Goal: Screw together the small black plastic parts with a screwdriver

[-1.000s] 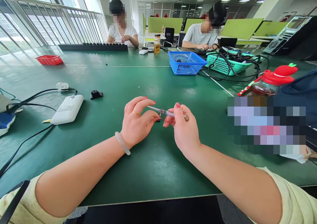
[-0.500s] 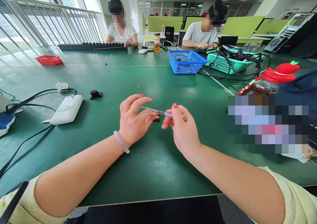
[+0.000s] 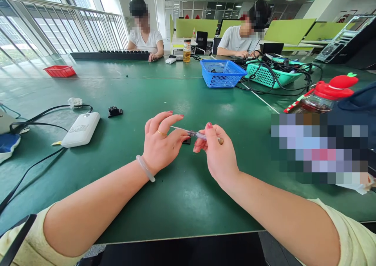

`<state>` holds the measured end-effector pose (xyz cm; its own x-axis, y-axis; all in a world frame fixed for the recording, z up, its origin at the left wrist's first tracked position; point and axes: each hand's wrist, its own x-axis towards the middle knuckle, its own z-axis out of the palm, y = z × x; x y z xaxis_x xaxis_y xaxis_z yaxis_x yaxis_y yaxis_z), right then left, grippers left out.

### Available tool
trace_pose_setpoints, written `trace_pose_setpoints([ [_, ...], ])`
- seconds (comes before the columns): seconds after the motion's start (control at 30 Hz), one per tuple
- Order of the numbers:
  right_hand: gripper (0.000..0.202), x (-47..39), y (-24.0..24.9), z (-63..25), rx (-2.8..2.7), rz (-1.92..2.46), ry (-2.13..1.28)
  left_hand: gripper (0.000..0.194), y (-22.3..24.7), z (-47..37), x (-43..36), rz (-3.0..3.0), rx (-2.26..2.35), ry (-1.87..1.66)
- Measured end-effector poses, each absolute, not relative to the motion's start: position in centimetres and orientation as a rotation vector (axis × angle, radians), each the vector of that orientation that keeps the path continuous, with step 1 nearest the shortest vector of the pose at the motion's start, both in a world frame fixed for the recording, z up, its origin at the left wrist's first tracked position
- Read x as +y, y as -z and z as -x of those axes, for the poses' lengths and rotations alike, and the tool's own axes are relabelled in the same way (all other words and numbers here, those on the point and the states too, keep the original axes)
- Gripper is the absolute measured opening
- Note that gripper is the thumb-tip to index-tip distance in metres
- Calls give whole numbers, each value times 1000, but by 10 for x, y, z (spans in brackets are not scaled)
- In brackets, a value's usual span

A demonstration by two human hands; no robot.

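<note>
My right hand (image 3: 220, 152) is closed around a thin pen-like tool (image 3: 201, 135) with a clear shaft and a brownish end; its pointed tip reaches left. My left hand (image 3: 163, 140), with a ring and a pale bangle, has thumb and index finger pinched at the middle of that tool, the other fingers raised. Just under the tool, between the hands, a small black piece (image 3: 187, 140) shows in part. Another black piece (image 3: 114, 111) lies on the green table (image 3: 188, 203), left of my left hand.
A white power bank (image 3: 81, 130) with black cables lies left. Farther back are a red tray (image 3: 60, 71), a blue basket (image 3: 223, 74), a green basket (image 3: 274, 75) and a jar (image 3: 187, 51). A red-lidded bottle (image 3: 323, 95) stands right. Two people (image 3: 146, 38) (image 3: 239, 40) sit opposite.
The view has shifted very slightly. My hands keep nearly the same pose on the tool. The hand of the person at the back left has moved down a little.
</note>
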<state>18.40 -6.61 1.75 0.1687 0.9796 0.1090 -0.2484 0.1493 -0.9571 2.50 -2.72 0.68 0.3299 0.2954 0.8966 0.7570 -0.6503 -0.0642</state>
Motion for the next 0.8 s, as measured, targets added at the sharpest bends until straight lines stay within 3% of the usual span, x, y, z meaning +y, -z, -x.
trace_pose_setpoints([
  [0.43,48,-66,-19,-183,-1003,1040,-1032,16,-10,-31,-36,2198,-897,1192],
  [0.8,44,-71,-15,-183,-1334,1023,-577,16,-15,-34,-45,2299,-893,1363],
])
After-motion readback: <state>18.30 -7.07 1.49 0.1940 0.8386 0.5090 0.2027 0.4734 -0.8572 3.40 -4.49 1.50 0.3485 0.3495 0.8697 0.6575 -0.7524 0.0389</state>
